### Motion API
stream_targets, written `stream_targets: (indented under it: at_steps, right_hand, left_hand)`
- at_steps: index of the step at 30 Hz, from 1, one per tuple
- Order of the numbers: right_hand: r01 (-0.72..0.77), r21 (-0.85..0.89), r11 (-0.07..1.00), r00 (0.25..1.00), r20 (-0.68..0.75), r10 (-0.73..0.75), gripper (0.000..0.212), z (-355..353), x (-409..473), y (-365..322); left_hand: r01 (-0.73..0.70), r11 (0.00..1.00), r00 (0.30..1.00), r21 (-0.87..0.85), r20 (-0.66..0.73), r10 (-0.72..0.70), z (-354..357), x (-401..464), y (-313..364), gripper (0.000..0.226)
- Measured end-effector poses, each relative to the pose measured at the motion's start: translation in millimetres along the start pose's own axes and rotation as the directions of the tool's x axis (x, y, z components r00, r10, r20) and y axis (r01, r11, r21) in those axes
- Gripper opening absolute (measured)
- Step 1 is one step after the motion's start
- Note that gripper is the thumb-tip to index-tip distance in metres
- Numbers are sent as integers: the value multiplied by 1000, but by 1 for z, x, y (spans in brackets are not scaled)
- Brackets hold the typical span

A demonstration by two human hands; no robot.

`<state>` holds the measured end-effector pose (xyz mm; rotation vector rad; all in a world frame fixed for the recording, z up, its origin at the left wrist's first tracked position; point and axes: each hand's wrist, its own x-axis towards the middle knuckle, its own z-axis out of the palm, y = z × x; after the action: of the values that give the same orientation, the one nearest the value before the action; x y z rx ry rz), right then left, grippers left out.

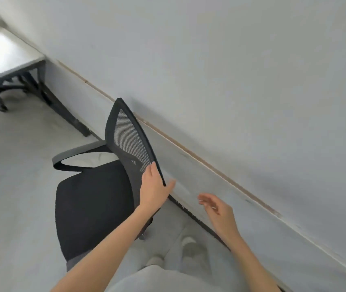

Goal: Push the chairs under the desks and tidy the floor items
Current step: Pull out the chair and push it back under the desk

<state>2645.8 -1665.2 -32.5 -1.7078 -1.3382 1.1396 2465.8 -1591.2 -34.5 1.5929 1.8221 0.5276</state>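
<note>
A black office chair (92,207) with a mesh backrest (129,140) and a grey armrest (77,152) stands on the floor close to the wall. My left hand (154,189) holds the near edge of the backrest, fingers on the front and thumb behind it. My right hand (218,209) hovers to the right of the chair, fingers loosely spread, touching nothing. A white desk (5,60) with dark legs stands at the far left, and the base of another chair (1,91) shows under it.
A grey wall (231,81) with a thin trim line runs diagonally along the right. The pale floor (20,165) stretches left of the chair. My feet in light shoes (189,247) stand between chair and wall.
</note>
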Motion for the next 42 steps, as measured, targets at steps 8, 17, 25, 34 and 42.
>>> stream_targets:
  at_steps: [8, 17, 25, 34, 42]
  right_hand:
    - [216, -111, 970, 906, 393, -157, 29, -29, 111, -31]
    - [626, -265, 733, 675, 656, -339, 43, 8, 148, -65]
    - [922, -331, 200, 380, 872, -309, 59, 74, 150, -59]
    - [941, -299, 159, 327, 926, -190, 28, 130, 123, -63]
    - [941, -307, 144, 336, 899, -281, 30, 149, 102, -48]
  left_hand:
    - [337, 940, 920, 49, -228, -318, 30, 21, 19, 58]
    - [388, 916, 911, 107, -195, -363, 16, -67, -34, 55]
    - [526, 817, 798, 238, -472, -376, -15, -154, -90, 44]
    - [528, 749, 838, 400, -389, -383, -49, -119, -112, 25]
    - [560, 726, 823, 398, -366, -434, -68, -128, -134, 22]
